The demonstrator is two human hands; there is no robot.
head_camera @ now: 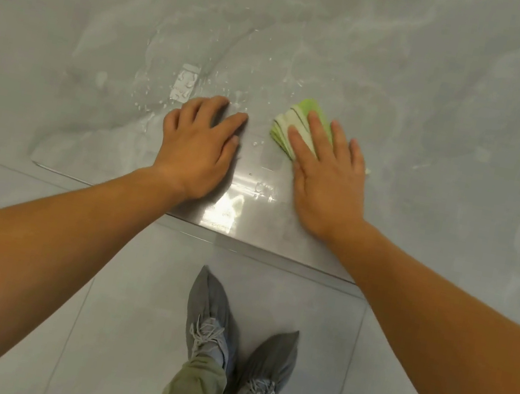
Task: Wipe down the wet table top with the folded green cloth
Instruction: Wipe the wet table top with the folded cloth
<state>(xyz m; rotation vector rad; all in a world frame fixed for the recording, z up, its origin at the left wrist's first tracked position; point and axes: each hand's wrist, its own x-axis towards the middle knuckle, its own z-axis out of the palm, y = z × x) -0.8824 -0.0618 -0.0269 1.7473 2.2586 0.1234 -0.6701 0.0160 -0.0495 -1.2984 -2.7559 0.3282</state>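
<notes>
Folded green-and-white cloth [296, 113] lies on clear glossy table top [282, 239], under right hand [327, 181]: fingers straight, pressing, not pinching. Left hand [197, 147] at 9 o'clock, loosely spread on glass, holding nothing. Water droplets [149, 104] at 10 o'clock of cloth unwiped; wiping likely barely begun.

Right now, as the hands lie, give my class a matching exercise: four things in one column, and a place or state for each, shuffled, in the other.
1 left hand
2 right hand
3 green cloth
4 grey shoes

A folded, under fingers
B on the floor
C pressing flat on the cloth
D resting on the bare table top

Pairs: 1-D, 2-C, 3-A, 4-B
</notes>
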